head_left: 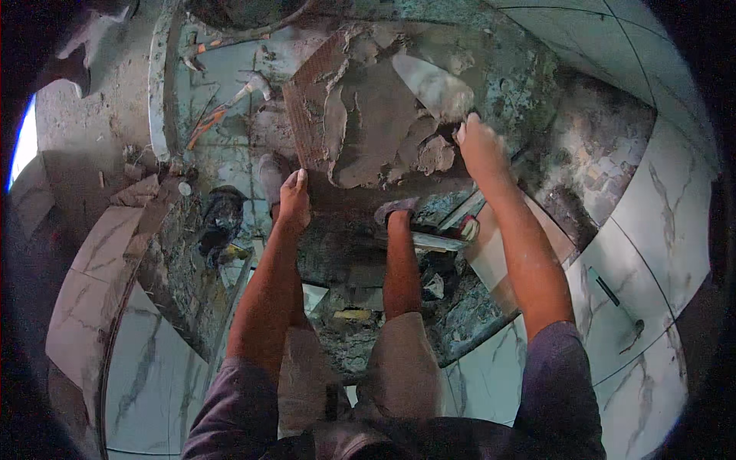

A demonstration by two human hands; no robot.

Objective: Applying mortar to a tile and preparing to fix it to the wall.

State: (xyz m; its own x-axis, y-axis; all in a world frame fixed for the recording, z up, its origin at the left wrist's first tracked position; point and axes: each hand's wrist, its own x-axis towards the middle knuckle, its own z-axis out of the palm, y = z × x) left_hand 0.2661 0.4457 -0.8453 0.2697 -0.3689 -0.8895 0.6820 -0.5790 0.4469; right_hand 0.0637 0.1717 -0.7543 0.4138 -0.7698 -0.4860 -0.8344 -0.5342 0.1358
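Note:
A tile (304,115) with a ribbed, reddish-brown back lies in front of me, back side up. Wet grey mortar (376,126) covers most of it in an uneven layer with raised, lumpy edges. My left hand (294,201) pinches the tile's near left edge, thumb on top. In my right hand (483,149) is a trowel, its handle hidden inside the closed fingers. The trowel's broad, mortar-smeared blade (431,86) points to the far left, over the right part of the mortar. A mortar lump (436,156) sits just left of that hand.
Two hammers, the nearer with a claw head (257,83), lie at the far left beside a long pale bar (159,92). A round container (245,11) stands beyond. Metal strips (437,241) and a tile piece (510,249) lie near my right foot (395,208). Marbled tiles (652,199) border the right.

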